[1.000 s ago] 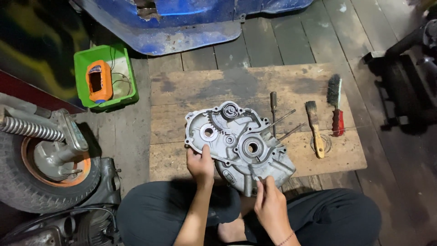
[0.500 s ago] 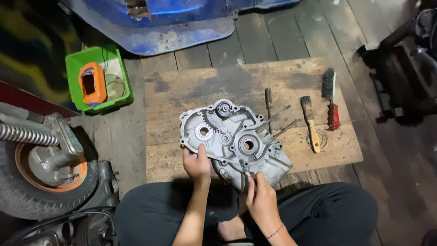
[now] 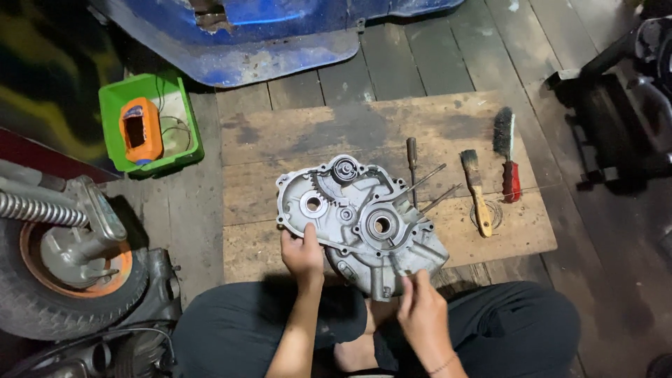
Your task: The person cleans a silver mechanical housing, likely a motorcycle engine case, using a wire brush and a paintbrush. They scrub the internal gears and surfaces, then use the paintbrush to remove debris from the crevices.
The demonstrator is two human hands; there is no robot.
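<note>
1. The casing [image 3: 360,224], a grey metal engine half, lay open side up on the near half of the board [image 3: 294,140], its gears and bearing seats bare.
2. The left hand [image 3: 302,253] gripped the casing's edge at 7 o'clock, thumb lying on its face. The right hand [image 3: 420,315] pinched a small metal part at the 5 o'clock corner; what that part was could not be told.
3. Judged from this, the casing was stripped and work stood at its near corner; nothing showed as refitted.
4. At 2 o'clock lay a screwdriver [image 3: 412,168] and two thin rods [image 3: 427,176]; at 3 o'clock a paintbrush [image 3: 476,196] and a red-handled wire brush [image 3: 507,157].
5. The board rested on a dark plank floor [image 3: 420,63]. A green bin [image 3: 150,126] sat at 10 o'clock, a wheel [image 3: 63,280] at 8 o'clock, a blue body panel [image 3: 280,42] at 12 o'clock.
</note>
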